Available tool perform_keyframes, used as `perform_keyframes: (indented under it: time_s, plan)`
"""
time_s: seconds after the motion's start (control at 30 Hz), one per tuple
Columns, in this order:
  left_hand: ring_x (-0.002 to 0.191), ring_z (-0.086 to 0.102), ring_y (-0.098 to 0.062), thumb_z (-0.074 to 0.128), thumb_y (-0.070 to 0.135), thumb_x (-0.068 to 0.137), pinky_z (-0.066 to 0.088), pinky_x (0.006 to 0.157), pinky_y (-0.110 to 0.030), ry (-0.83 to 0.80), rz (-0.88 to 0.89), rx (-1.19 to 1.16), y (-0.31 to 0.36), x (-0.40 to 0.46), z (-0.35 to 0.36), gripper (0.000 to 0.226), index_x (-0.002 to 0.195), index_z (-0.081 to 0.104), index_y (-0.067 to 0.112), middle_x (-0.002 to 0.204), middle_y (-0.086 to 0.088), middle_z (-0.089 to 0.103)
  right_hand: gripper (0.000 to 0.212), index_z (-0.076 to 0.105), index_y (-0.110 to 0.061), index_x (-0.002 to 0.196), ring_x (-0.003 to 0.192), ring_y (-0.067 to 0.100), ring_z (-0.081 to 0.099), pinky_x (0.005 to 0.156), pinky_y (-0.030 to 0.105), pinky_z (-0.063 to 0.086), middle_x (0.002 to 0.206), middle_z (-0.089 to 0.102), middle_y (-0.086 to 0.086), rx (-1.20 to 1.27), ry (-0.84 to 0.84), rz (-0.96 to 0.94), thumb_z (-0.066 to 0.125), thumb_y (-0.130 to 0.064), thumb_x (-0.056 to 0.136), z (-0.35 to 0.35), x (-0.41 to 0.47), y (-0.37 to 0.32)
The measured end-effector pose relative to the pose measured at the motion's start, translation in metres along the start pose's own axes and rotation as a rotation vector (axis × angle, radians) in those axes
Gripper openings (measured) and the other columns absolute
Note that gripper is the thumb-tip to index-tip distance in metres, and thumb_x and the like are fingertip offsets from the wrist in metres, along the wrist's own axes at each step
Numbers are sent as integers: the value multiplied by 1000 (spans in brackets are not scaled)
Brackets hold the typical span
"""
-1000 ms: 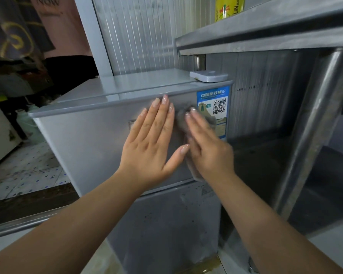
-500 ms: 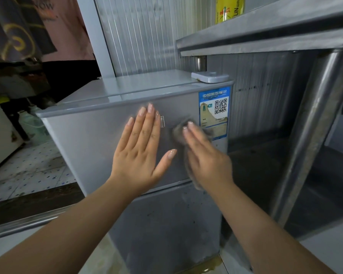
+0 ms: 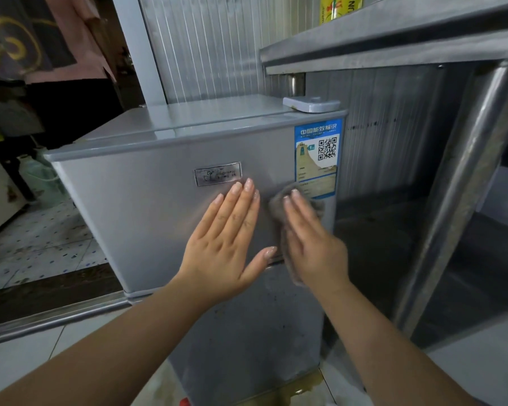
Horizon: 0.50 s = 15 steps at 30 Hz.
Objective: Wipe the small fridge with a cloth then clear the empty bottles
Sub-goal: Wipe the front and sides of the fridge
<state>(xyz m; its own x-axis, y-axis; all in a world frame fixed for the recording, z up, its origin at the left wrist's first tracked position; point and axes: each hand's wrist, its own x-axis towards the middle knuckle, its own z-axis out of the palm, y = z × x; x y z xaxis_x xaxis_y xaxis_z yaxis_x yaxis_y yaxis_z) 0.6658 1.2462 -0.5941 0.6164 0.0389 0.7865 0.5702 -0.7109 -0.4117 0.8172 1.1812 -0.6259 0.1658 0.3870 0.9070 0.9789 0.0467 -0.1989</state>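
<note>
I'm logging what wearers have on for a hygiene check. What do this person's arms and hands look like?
Both forearms are bare, no sleeves in view. The left hand and right hand wear no gloves, rings, watch or bracelet. The fingernails are fairly long, with a pale glossy finish.

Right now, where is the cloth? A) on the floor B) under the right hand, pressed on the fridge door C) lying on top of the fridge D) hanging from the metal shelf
B: the grey cloth sits under the flat right hand, pressed against the fridge door just below the blue sticker.
</note>
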Motion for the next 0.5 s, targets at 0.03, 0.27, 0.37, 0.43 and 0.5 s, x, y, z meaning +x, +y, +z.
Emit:
perform_keyframes:
  time_s: [0.03,0.27,0.37,0.43,0.5]
  plan:
    - [136,25,-21,21,46,97,16,115,-37,-18,4,-3,0,-3,1,65,137,29,-3,145,-16,28,44,53,-9,128,96,14,62,55,16,48,129,59,9,23,50,123,46,-20,86,0,-1,5]
    - [143,2,-17,20,48,96,11,116,-37,-73,26,0,3,-10,10,66,139,27,-2,146,-15,25,44,45,5,133,128,32,44,95,1,15,140,43,21,107,240,695,47,-8,91,16,-2,-19]
    - [143,1,-17,18,47,96,10,117,-37,-82,19,-29,4,-11,9,66,139,23,-2,146,-16,24,46,52,2,128,117,19,53,85,7,39,134,52,17,57,65,360,44,-17,87,15,-23,-41]
    - [143,1,-17,18,47,97,10,117,-36,-85,28,-24,2,-10,8,65,139,24,-2,146,-16,24,46,58,-2,124,105,12,60,61,14,47,130,57,13,17,13,287,43,-19,84,13,-28,-34]
    - [143,3,-17,20,47,97,11,117,-36,-82,31,-3,1,-10,7,65,138,27,-2,146,-15,26,41,54,-2,129,115,14,52,75,15,45,135,52,14,61,120,483,48,-13,89,10,-24,-21]
